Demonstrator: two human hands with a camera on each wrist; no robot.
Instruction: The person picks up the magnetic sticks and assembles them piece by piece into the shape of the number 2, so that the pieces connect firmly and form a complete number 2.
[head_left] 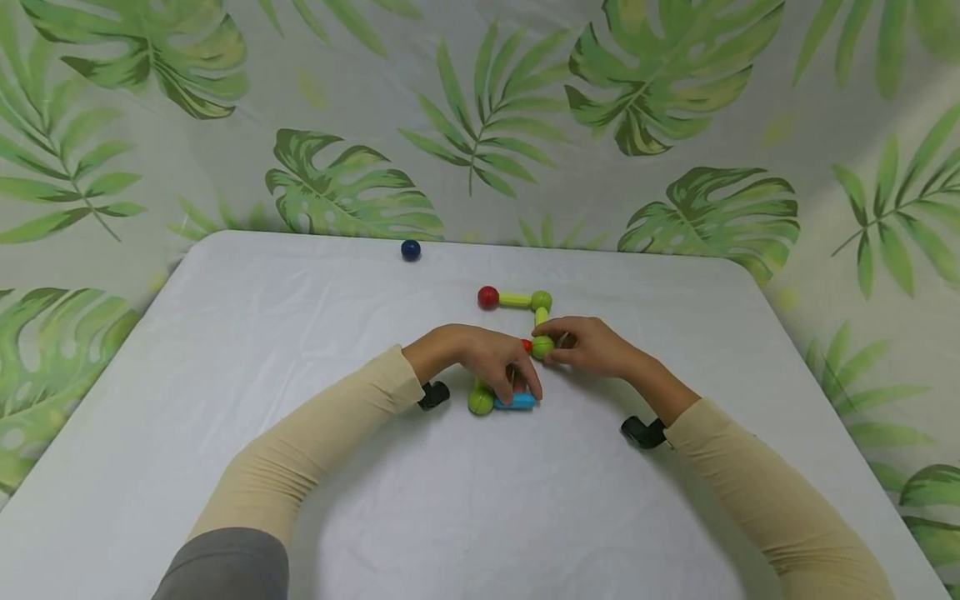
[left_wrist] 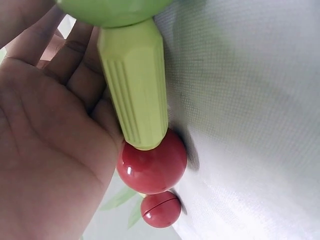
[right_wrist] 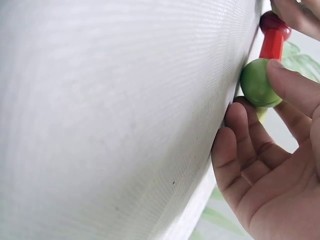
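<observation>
A chain of balls and sticks lies on the table. From the far end, a red ball (head_left: 487, 297), a yellow-green stick (head_left: 515, 300), a green ball and another yellow-green stick lead to a second green ball (head_left: 542, 347). My right hand (head_left: 592, 348) pinches that second ball between thumb and fingers. A red stick (right_wrist: 271, 46) runs from it to a red ball (left_wrist: 154, 165), which my left hand (head_left: 495, 357) hides from the head view. A yellow-green stick (left_wrist: 135, 87) continues to the near green ball (head_left: 481, 402). My left fingertips pinch a blue stick (head_left: 516, 402) beside that ball.
A dark blue ball (head_left: 410, 250) sits alone near the table's far edge. The white-covered table (head_left: 480, 517) reaches back to a leaf-patterned cloth (head_left: 510, 108). Both wrists carry small black cameras (head_left: 642, 432) close to the tabletop.
</observation>
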